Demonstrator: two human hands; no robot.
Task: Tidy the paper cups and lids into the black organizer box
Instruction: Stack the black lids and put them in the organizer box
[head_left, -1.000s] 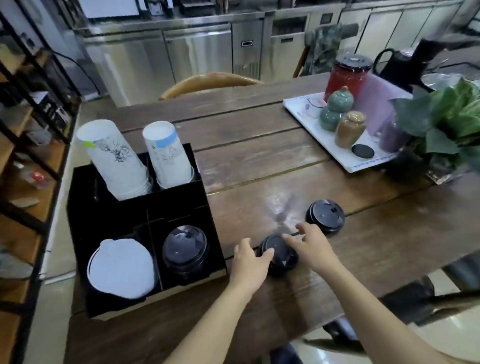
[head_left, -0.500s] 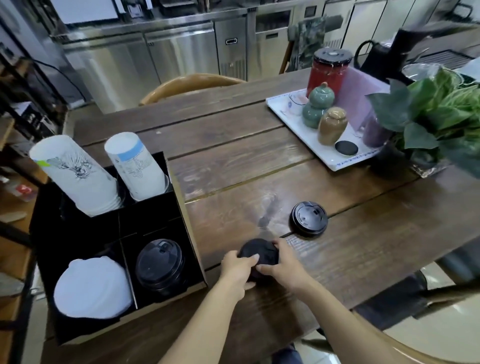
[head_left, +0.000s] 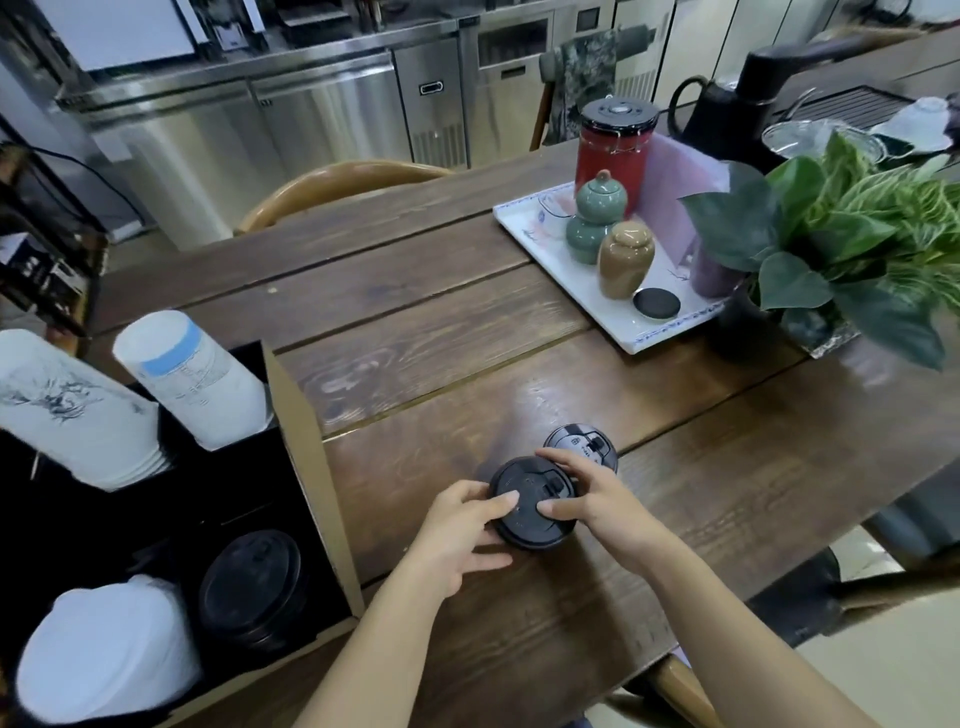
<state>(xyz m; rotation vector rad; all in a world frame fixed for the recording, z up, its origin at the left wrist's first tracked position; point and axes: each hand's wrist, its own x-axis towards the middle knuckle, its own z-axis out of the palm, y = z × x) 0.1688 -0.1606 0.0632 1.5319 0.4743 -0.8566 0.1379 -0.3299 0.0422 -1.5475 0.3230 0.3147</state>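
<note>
A stack of black lids (head_left: 527, 512) is held just above the wooden table between my left hand (head_left: 462, 530) and my right hand (head_left: 592, 499), thumbs on top. Another black lid (head_left: 587, 442) lies on the table right behind my right hand. The black organizer box (head_left: 306, 467) stands at the left. Its back compartments hold two stacks of upturned white paper cups (head_left: 192, 384), the larger stack (head_left: 67, 410) leaning left. Its front compartments hold white lids (head_left: 104, 649) and black lids (head_left: 249, 582).
A white tray (head_left: 613, 322) with a red canister, green and tan jars and a black coaster sits at the back right. A potted plant (head_left: 841, 244) stands at the right edge. A wooden chair back (head_left: 337, 182) is behind the table, steel counters beyond.
Both hands closed around the black lid stack and lifted it slightly toward me. The view shifted so the organizer box sits further left.
</note>
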